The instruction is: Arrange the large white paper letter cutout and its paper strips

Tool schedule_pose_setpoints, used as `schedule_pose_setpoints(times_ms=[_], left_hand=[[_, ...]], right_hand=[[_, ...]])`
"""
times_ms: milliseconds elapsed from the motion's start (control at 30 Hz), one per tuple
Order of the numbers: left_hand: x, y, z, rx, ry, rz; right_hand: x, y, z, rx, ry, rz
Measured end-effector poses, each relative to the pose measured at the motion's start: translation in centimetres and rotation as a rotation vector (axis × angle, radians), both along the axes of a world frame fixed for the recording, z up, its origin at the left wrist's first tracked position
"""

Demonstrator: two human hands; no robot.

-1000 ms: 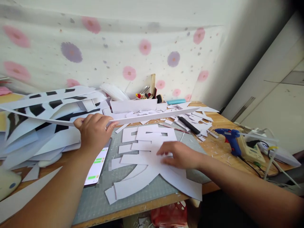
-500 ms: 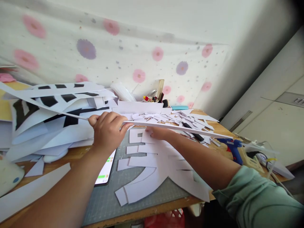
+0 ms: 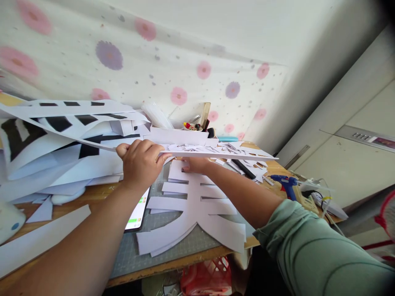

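White foam-board sheet [image 3: 216,154] is now lifted flat across mid-frame, its scraps riding on top. Left hand [image 3: 140,164] clamps its near edge, centre-left, above the phone [image 3: 137,213]. Right hand [image 3: 194,164] has moved from the big cut-out character [image 3: 197,209] to under the sheet; its grip can't be told, fingers hidden. Character lies lower centre on the cutting mat [image 3: 185,246], exposed and untouched. Glue gun [image 3: 285,183] sits right.
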State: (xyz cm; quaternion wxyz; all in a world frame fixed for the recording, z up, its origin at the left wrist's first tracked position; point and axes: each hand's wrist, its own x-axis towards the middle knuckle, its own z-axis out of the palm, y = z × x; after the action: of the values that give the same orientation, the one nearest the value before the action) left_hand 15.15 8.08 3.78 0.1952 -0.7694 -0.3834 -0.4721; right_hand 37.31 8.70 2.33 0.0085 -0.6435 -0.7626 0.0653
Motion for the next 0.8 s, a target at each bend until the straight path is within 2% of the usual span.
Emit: schedule_pose_setpoints(times_ms=[167, 333, 533, 600, 667, 800], left_hand=[[0.1, 0.0, 0.0, -0.009, -0.001, 0.008], [-0.1, 0.2, -0.2, 0.047, 0.044, 0.016], [-0.5, 0.4, -0.4, 0.092, 0.074, 0.043], [-0.5, 0.5, -0.5, 0.088, 0.088, 0.051], [-0.5, 0.6, -0.7, 0.071, 0.117, 0.052], [-0.4, 0.9, -1.1, 0.041, 0.171, 0.026]], right_hand=[[1.9, -1.3, 0.3, -0.078, 0.079, -0.074], [2.8, -3.5, 0.7, -0.038, 0.195, -0.074], [4.0, -9.3, 3.0, 0.006, 0.339, -0.006], [4.8, -11.4, 3.9, 0.022, 0.465, -0.022], [6.3, -12.9, 4.9, 0.066, 0.659, -0.106], [11.6, -13.7, 7.3, 0.285, 0.919, -0.417]])
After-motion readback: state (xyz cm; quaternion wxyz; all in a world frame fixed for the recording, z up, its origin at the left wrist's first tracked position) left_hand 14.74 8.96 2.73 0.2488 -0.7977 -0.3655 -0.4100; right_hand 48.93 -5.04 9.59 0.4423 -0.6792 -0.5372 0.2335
